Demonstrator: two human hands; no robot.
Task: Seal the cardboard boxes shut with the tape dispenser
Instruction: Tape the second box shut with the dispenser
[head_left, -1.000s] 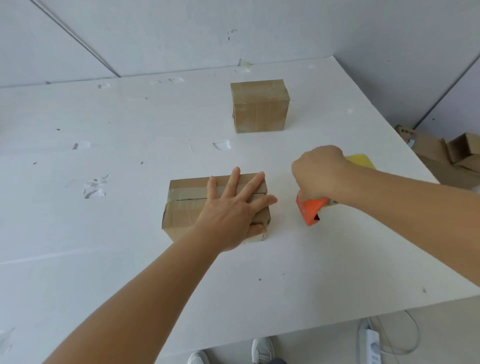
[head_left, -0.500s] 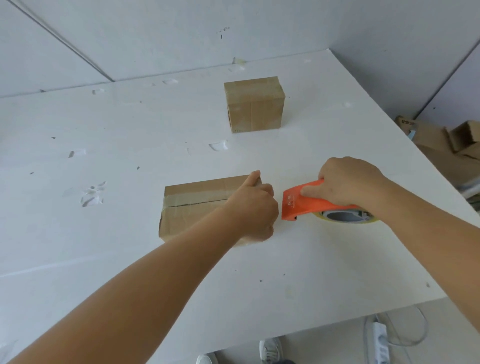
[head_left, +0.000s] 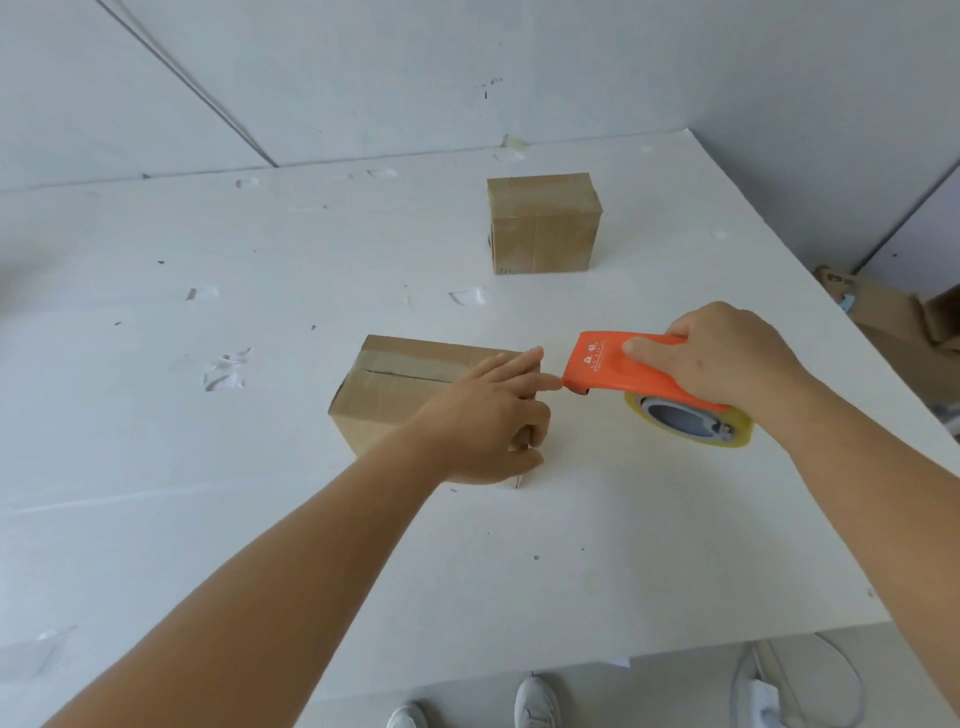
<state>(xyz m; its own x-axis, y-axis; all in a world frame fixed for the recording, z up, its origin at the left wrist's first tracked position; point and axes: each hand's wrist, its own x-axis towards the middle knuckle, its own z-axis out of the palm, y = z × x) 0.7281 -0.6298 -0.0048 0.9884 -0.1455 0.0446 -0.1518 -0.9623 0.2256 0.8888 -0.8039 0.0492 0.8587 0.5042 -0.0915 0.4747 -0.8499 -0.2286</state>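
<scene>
Your left forearm comes in from the lower left of the frame and runs up toward the centre. Left of centre, the near cardboard box sits on the white table, its top seam showing as a dark line with clear tape over it. Your left hand rests against the right end of that box: the index finger and another finger reach out straight to the right, the index tip just at the front edge of the dispenser, while your thumb and lower fingers curl down around the box's right corner. Whether those fingers pinch a tape end cannot be told.

Above centre, well apart from the near one, the far cardboard box stands upright, tape already across its top and down its front face.

Right of centre, your right hand grips the orange tape dispenser, fingers wrapped over the handle with the index laid flat on the orange top. The dispenser is held above the table, its front edge pointing left at the near box, just beside your left fingertips. The roll of yellowish tape hangs below the handle.

At the far right edge, flattened brown cartons lie on the floor. White shoes show at the bottom, beside a power strip.
</scene>
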